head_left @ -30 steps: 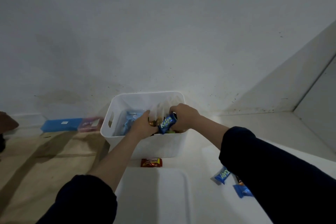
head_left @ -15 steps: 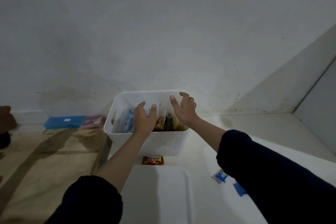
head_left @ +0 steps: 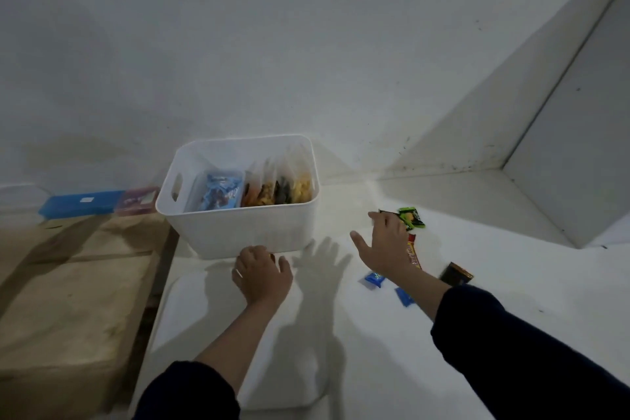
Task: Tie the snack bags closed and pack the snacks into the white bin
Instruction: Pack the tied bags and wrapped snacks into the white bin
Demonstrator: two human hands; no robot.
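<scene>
Both hands have been drawn back out of the bin since half a second ago, when they were still over its contents; that load appears delivered, and the loose snacks on the white surface are judged to be next.

Nearest, at about 6 o'clock, a white lid (head_left: 191, 334) lies flat. Over its far edge the left hand (head_left: 261, 274) is lowered with fingers bent down over a red wrapper that is almost wholly hidden; whether it is already gripped cannot be told. At 3 o'clock the right hand (head_left: 387, 244) is spread wide and holds nothing, fingertips reaching a green packet (head_left: 413, 217). Around that wrist are scattered two blue candies (head_left: 374, 279), a red-and-yellow bar (head_left: 413, 254) and a dark packet (head_left: 456, 274), all yet to be packed.

Farther, at 12 o'clock, the bin (head_left: 238, 228) stands against the wall. In its left part a clear tub of blue sweets (head_left: 220, 194) is held; in its right part clear snack bags (head_left: 278, 193) stand upright in a row, whose ties cannot be made out.

Beyond, at 10 o'clock, a blue box (head_left: 81, 203) lies by the wall.
</scene>
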